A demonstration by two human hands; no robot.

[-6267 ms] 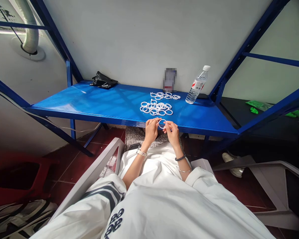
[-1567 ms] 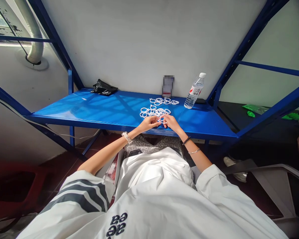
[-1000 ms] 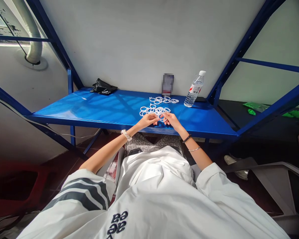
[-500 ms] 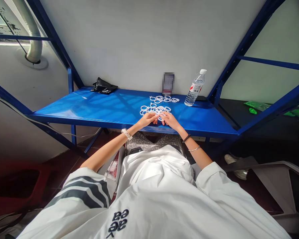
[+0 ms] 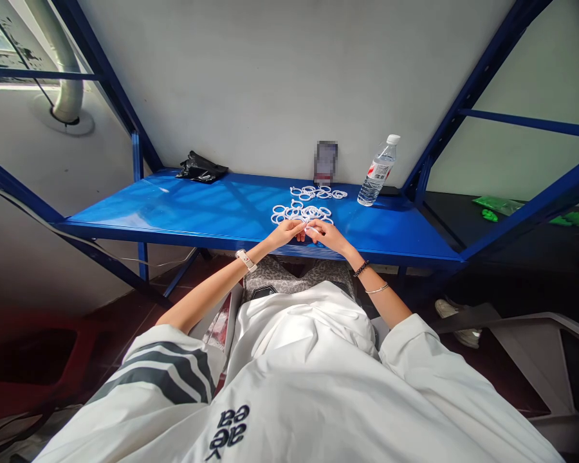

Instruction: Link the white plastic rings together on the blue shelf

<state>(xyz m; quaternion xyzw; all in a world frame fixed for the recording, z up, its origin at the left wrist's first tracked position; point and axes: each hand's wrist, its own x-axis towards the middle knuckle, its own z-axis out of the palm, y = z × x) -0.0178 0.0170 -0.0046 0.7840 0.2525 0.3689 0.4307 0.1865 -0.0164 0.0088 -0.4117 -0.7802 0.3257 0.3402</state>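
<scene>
My left hand and my right hand meet at the front edge of the blue table. Their fingertips are pinched together on a small white ring, mostly covered by the fingers. Just beyond them lies a pile of white rings, several loops overlapping. A second, smaller group of white rings is farther back. Whether the rings are cord or plastic is too small to tell.
A water bottle stands at the back right, and a blurred upright phone-like object leans on the wall. A crumpled black bag lies back left. Blue frame posts rise at both sides. Green pieces lie at the right.
My right fingers have shifted slightly to the left and curled closer to my left fingertips. The ring between them shows less than before. The piles have not moved.
</scene>
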